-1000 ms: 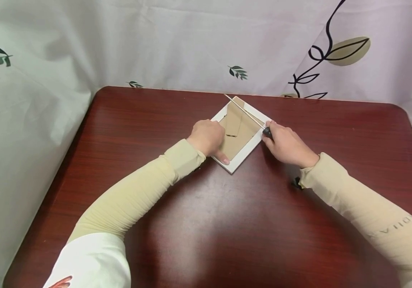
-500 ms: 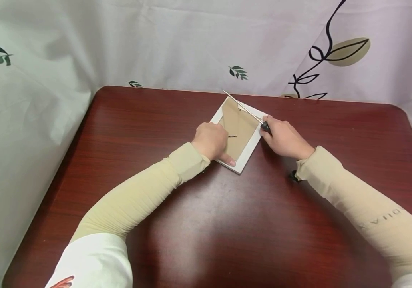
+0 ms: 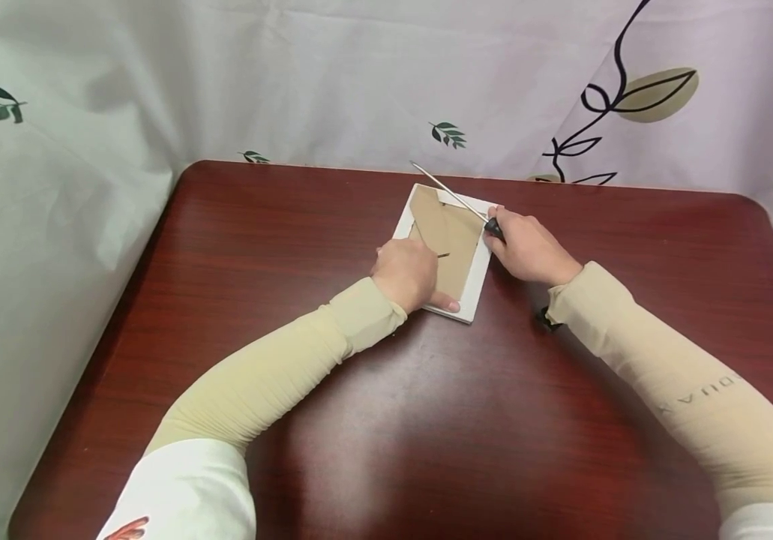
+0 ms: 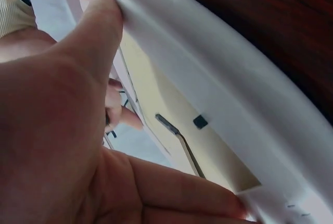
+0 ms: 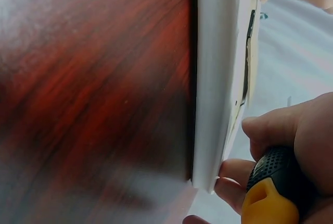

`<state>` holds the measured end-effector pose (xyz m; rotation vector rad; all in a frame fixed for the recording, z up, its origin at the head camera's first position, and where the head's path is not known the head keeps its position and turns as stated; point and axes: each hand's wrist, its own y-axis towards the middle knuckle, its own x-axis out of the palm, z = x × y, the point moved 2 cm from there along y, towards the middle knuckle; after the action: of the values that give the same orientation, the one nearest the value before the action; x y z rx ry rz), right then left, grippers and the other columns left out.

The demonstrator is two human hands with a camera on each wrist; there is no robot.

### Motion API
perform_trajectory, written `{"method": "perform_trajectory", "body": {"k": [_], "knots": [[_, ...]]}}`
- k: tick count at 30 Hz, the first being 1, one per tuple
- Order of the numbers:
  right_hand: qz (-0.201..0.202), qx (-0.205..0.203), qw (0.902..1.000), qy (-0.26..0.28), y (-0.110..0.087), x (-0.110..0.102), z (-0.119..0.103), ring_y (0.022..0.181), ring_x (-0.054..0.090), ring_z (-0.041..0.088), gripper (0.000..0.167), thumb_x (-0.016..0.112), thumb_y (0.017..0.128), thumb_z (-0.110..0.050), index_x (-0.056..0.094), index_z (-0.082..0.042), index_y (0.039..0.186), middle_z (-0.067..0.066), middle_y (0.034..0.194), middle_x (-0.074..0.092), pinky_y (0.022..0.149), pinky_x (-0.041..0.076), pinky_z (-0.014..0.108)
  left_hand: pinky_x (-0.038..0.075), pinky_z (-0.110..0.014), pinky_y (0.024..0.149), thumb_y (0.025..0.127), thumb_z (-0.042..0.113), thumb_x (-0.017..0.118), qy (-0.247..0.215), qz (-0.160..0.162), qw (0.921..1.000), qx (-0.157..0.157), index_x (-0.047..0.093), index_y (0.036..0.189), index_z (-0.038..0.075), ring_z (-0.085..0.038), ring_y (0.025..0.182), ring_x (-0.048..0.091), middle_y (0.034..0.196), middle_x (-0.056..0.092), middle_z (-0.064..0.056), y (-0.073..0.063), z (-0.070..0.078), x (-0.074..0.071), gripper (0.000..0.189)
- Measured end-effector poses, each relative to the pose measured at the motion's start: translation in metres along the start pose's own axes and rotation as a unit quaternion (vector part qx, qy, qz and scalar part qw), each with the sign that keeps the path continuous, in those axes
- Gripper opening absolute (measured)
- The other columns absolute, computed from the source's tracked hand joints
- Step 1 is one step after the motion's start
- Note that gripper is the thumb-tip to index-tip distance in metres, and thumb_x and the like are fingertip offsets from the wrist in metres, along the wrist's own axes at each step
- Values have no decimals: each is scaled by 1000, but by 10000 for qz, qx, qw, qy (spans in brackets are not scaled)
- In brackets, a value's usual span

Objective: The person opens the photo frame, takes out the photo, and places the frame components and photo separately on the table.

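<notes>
A white picture frame lies face down near the table's far edge, its beige backing board and stand flap upward. My left hand holds the frame at its near left, thumb on the near rim and fingers over the left side. In the left wrist view, the thumb presses the white rim, and a small black tab shows at the rim's inner edge. My right hand grips a screwdriver with a black and yellow handle, its fingertips at the frame's far right corner. The metal shaft points far left over the frame.
The dark red wooden table has rounded corners. Behind it and on the left hangs a pale curtain with leaf prints. The frame lies close to the table's back edge.
The frame has turned counterclockwise, its far corner shifting left and its near corner right. My left hand has moved right and nearer; the right hand with the screwdriver has moved left and slightly farther away.
</notes>
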<state>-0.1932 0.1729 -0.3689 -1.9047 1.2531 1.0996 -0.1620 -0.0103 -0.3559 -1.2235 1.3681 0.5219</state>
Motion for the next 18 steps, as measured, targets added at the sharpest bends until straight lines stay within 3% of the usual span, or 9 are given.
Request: {"method": "perform_trajectory", "body": {"k": [5,18], "knots": [[-16,-19,10000,-45,6,1,-1,74,56,35,10,51,101,-12,47,-4,97,14,81,52,70,46,49,60,-42,61,67,93,53,-90,62,9997,-221,75,113,3,-48,94,70,110,72,-18,-2,8,1,103],[21,-104,9999,-127,14,3,0,75,56,35,11,51,102,-13,47,-5,96,15,83,54,68,45,48,60,-41,59,69,93,49,-232,-5,9982,-561,78,108,6,-49,94,70,98,75,-15,-2,24,2,100]]}}
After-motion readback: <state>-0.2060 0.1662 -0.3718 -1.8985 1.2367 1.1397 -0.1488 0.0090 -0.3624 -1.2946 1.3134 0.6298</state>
